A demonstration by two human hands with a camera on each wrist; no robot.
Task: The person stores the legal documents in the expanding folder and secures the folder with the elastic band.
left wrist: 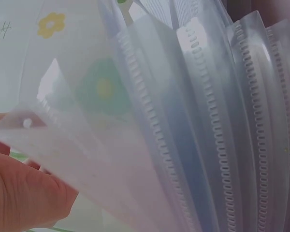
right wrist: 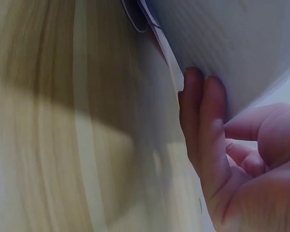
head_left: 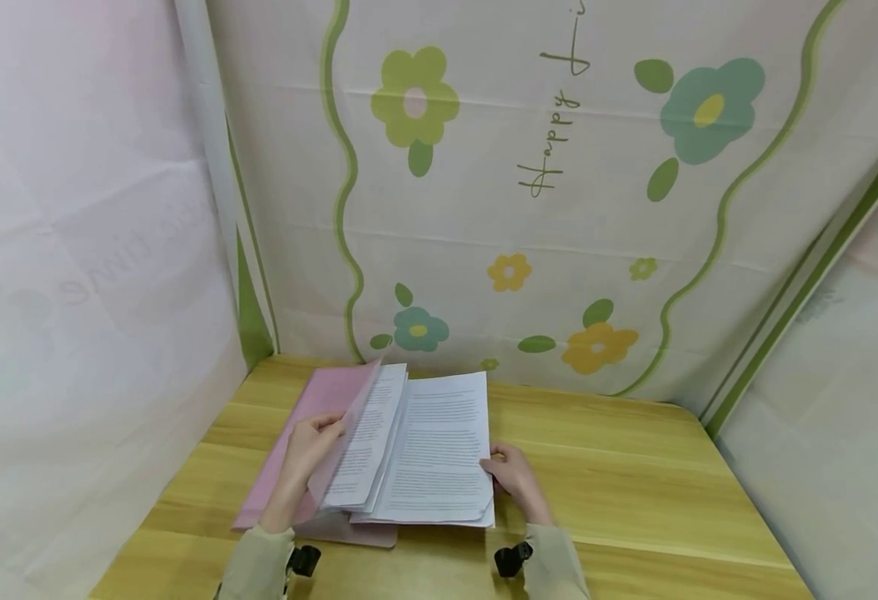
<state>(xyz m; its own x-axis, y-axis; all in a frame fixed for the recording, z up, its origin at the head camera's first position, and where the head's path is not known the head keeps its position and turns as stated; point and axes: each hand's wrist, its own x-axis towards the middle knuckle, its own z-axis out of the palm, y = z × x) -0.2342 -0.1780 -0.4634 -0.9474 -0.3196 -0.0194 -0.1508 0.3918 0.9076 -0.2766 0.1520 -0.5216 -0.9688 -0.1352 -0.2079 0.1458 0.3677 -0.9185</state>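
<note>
A pink folder (head_left: 329,387) lies spread on the table, with clear plastic sleeves (left wrist: 215,121) fanned out in the left wrist view. Between finger and thumb, my left hand (head_left: 309,446) pinches the edge of a translucent sheet (left wrist: 101,159) raised over the folder's left part. Printed papers (head_left: 442,450) stand or lie in a stack to the right of it. At their right edge, my right hand (head_left: 512,473) grips the sheets, thumb on top and fingers beneath. The right wrist view shows the fingers (right wrist: 212,106) against the underside of the paper.
The wooden table (head_left: 619,492) extends to the right of the papers. A fabric backdrop (head_left: 469,208) with printed flowers rises behind it, and pale cloth walls (head_left: 86,292) stand at both sides. Each wrist wears a black camera (head_left: 512,560).
</note>
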